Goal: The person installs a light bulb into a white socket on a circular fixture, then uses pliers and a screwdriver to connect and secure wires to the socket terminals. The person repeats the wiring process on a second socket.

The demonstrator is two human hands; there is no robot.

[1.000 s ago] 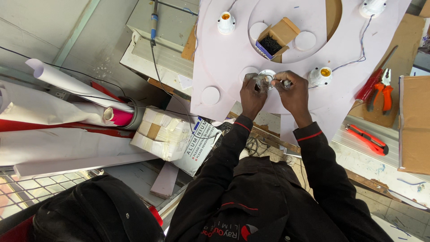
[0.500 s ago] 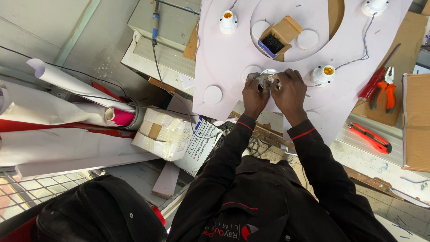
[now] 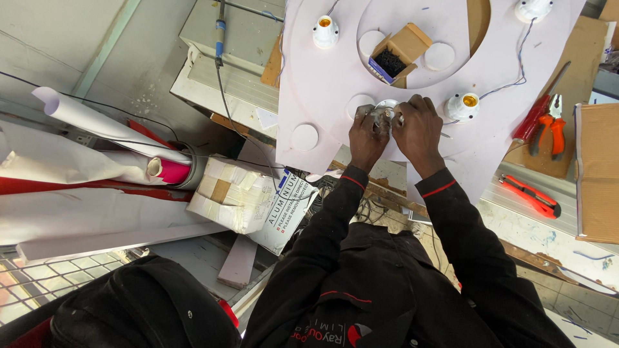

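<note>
Head view: my left hand (image 3: pixel 366 136) and right hand (image 3: pixel 419 131) both pinch a white lamp socket (image 3: pixel 387 106) at a hole in the pale round panel (image 3: pixel 335 71), centre of the tabletop. I judge it light, brittle; best gripped by its rim.

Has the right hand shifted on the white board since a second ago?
Barely. The right hand has crept slightly leftward toward the left hand, away from the lamp socket, both over the small fitting.
</note>
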